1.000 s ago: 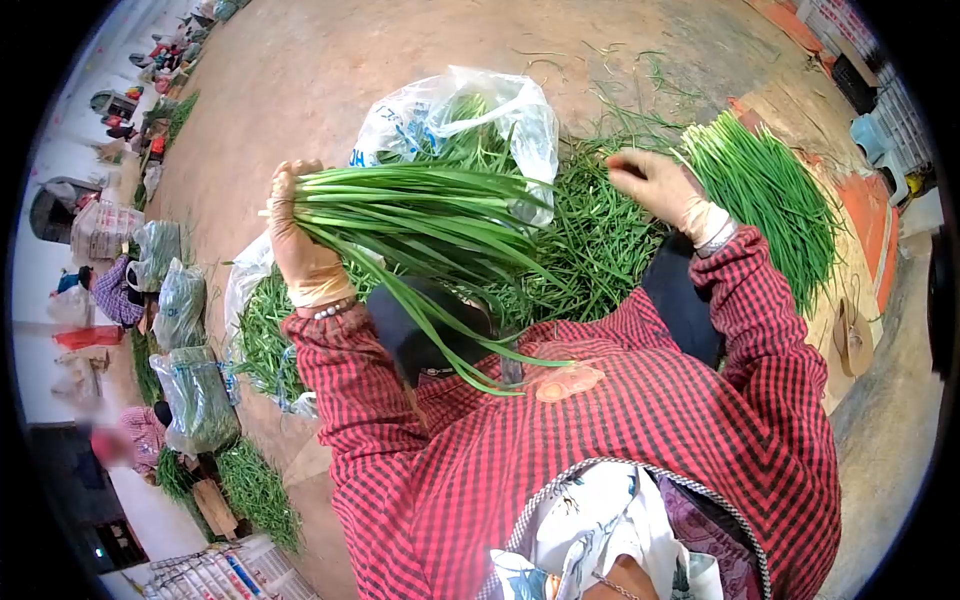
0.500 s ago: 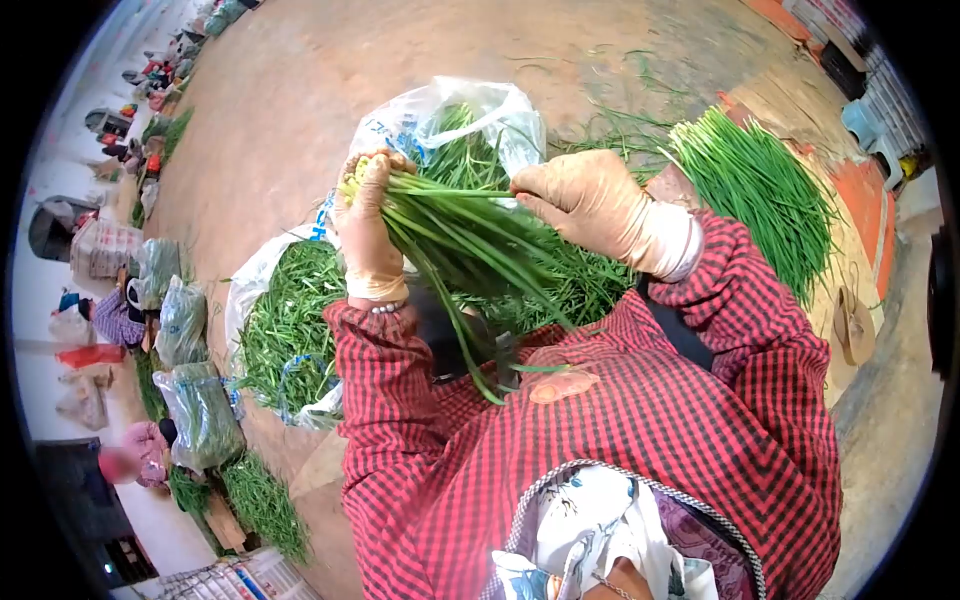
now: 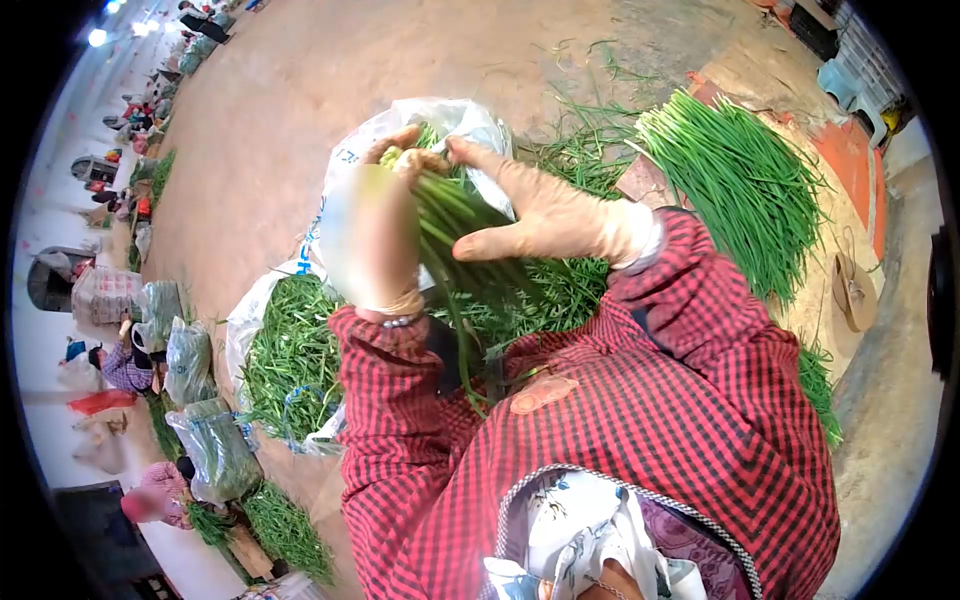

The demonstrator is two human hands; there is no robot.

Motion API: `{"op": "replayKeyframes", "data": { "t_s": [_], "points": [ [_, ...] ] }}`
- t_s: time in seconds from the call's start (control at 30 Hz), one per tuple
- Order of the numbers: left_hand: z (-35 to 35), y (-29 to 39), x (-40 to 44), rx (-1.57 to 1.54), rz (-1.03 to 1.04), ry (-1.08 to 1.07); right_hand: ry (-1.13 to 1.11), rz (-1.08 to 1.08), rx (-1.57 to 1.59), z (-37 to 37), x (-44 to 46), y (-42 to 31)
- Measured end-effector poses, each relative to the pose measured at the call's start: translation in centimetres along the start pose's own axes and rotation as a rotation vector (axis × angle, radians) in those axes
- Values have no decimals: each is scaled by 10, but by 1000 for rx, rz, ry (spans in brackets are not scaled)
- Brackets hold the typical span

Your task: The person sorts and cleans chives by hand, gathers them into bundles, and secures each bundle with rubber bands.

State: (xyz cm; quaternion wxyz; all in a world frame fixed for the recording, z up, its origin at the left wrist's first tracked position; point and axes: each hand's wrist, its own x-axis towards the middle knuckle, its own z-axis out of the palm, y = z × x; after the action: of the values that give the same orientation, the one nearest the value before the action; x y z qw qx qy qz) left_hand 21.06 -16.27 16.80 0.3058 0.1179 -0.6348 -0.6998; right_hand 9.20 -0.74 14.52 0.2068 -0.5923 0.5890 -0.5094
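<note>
My left hand, in a pale glove and partly blurred, is closed around a bunch of chives. The pale cut ends point up past its fingers, and the green leaves hang down to the right. Close by on the right, my gloved right hand has thumb and fingers spread apart beside the bunch. Its fingertips come near the left hand's fingers; contact is hard to make out. Below the hands, loose green leaves lie in front of my lap.
A white plastic bag stands behind the hands. Another bag of leaves sits at left. A large pile of chives lies at right, near a sandal. Along the left wall are filled bags and other people, one in pink.
My right hand has moved left toward the bunch and spread its fingers, which were pinched on a stem. My left hand keeps the bunch. The view has shifted slightly.
</note>
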Motion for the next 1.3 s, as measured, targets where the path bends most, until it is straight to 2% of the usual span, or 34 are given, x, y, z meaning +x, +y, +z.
{"op": "replayKeyframes", "data": {
  "t_s": [0.03, 0.07, 0.1, 0.17, 0.2, 0.23, 0.3, 0.5, 0.57, 0.7, 0.77, 0.9, 1.0, 1.07, 1.1, 1.17, 1.23, 1.3],
  "points": [
    [8, -2, 2, -53, -33, -5, 27, -37, 126, 8, 6, -1],
    [17, -3, 3, -113, -47, -2, 30, 33, 310, 9, 5, -5],
    [23, -1, 4, -174, -61, 1, 155, 59, 306, 12, 2, -6],
    [22, -16, 9, -264, -81, 27, 490, -48, -290, 7, -9, -7],
    [28, -14, 10, -241, -101, 52, 618, -172, -381, 3, -9, -6],
    [28, -23, 14, -276, -95, 28, 623, -167, -379, 2, -10, -6],
    [41, -28, 12, -292, -90, 0, 453, -142, -535, 0, -17, -6],
    [51, -38, 10, -76, -25, 75, 467, -32, -514, 8, -20, -6],
    [49, -37, 6, 9, 15, 63, 385, 148, -168, 6, -17, -5],
    [52, -36, 2, -130, -42, 95, 442, 162, -4, 14, -19, 3],
    [53, -39, -1, -141, -42, 92, 453, 133, -48, 18, -18, 7],
    [51, -41, -3, -57, -56, 60, 368, 253, -73, 15, -18, 0],
    [42, -43, -3, 95, 7, 23, 279, 255, 103, 12, -16, 5],
    [33, -39, -4, 92, 2, 14, -40, 422, 376, 0, -19, -6],
    [28, -33, -3, 17, -54, 26, -110, 441, 378, -3, -21, -11],
    [8, -36, 3, -160, -8, 20, -262, 356, 293, -9, -29, -8],
    [-10, -25, 7, -145, 22, 117, -353, 417, 222, -16, -41, 7],
    [-27, -12, 9, -89, 84, 158, -297, 450, -49, -22, -50, 21]
  ]
}}
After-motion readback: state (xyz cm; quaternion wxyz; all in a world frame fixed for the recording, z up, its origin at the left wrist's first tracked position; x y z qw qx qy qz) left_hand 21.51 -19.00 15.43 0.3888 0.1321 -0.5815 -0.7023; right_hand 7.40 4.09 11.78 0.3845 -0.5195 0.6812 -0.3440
